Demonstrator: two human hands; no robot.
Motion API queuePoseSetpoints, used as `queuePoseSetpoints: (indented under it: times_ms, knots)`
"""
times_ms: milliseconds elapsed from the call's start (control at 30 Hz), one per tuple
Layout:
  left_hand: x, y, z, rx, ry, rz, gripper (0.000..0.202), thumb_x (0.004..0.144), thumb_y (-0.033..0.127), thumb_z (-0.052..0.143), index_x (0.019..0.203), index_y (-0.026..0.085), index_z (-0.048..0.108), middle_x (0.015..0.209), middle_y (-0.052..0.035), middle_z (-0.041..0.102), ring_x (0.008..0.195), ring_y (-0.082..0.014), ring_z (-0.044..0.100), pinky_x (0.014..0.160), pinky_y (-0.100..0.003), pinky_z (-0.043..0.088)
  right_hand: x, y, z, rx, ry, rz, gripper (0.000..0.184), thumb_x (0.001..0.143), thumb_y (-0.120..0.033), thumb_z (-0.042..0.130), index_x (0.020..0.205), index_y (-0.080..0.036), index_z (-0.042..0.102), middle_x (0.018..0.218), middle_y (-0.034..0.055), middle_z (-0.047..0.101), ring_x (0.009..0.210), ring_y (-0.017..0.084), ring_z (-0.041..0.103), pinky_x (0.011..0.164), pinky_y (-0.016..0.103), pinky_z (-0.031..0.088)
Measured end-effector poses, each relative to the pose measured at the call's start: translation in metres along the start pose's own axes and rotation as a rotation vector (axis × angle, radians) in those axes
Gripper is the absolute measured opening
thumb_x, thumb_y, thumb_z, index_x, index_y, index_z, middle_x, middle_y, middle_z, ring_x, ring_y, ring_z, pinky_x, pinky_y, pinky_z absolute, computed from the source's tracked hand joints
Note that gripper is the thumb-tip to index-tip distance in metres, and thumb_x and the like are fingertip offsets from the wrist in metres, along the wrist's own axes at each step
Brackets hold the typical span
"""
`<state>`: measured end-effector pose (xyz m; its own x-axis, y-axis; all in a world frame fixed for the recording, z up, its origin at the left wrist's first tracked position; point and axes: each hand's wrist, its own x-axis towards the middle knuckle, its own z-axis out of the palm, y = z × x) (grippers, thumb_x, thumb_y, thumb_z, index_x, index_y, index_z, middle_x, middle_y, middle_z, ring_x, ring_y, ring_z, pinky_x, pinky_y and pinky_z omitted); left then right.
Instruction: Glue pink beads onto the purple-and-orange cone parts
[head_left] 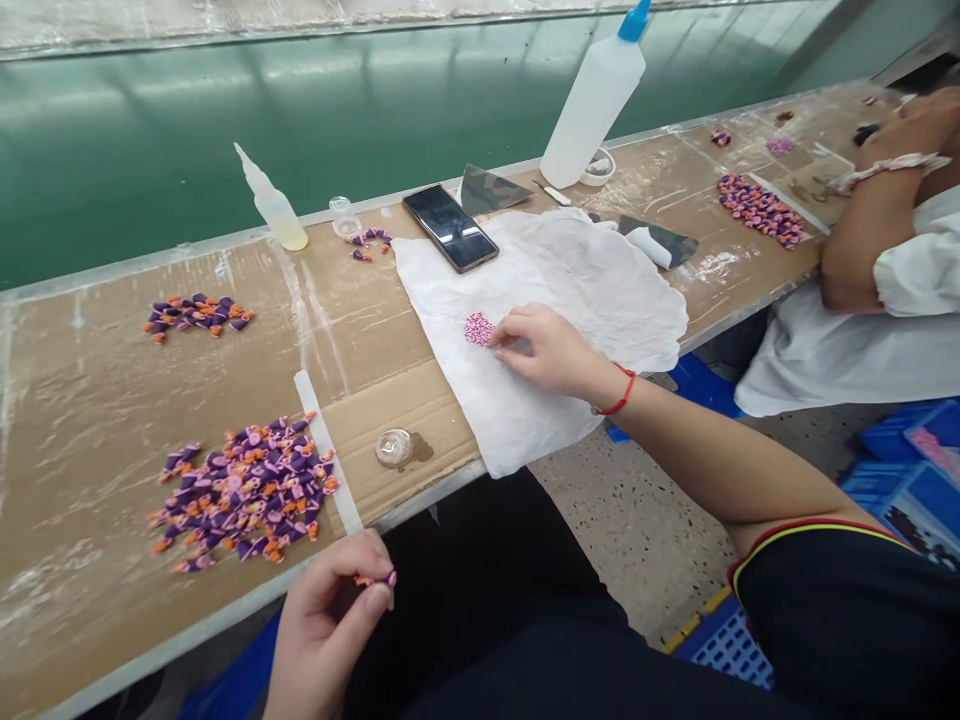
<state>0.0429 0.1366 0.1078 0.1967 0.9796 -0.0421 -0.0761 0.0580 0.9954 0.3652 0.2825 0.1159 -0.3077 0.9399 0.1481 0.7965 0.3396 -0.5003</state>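
Desk (90, 400), white cloth (592, 275) on it. Left hand (326, 615) pinching, right hand (547, 350) narrow at the pink bits (477, 329), can't tell if gripping any. Tiny piece (389, 579) in the left's probably light, kinda fragile; pinch its sides.

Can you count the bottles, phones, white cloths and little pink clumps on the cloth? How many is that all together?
Bottles, the big bottle and the small bottle: 2
Phones, the dark phone: 1
White cloths, the white cloth: 1
Pink clumps on it, the pink clump beside the right hand: 1
Total: 5
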Motion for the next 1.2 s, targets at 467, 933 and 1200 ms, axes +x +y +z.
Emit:
queuePoseSetpoints:
  times_ms: [467,933,1200]
  knots:
    - [-0.003,0.002,0.006,0.010,-0.025,-0.013,0.012,0.088,0.029,0.066,0.080,0.020,0.070,0.059,-0.0025,0.059,0.061,-0.0160,0.055,0.058,-0.025,0.045,0.008,-0.001,0.005,-0.164,-0.057,-0.063,0.012,0.087,-0.012,0.057,0.076,-0.019,0.056,0.082,0.0075,0.064,0.083,0.025,0.049,0.081,0.041,0.041]
    - [0.052,0.041,0.053,0.306,-0.049,0.044,0.017,0.087,0.022,0.061,0.072,0.016,0.067,0.062,-0.0014,0.063,0.054,-0.0113,0.054,0.052,-0.022,0.041,-0.028,-0.089,-0.019,0.070,-0.065,-0.459,0.018,0.095,-0.009,0.045,0.083,-0.022,0.047,0.081,0.0053,0.055,0.080,0.023,0.047,0.075,0.039,0.041]
    - [0.056,0.041,0.058,0.183,-0.115,-0.003,0.018,0.087,0.025,0.060,0.073,0.015,0.066,0.061,-0.0016,0.061,0.053,-0.0111,0.051,0.051,-0.023,0.041,-0.037,-0.111,-0.013,0.063,-0.111,-0.536,0.018,0.097,-0.009,0.043,0.085,-0.020,0.051,0.081,0.0065,0.055,0.078,0.023,0.047,0.070,0.038,0.041]
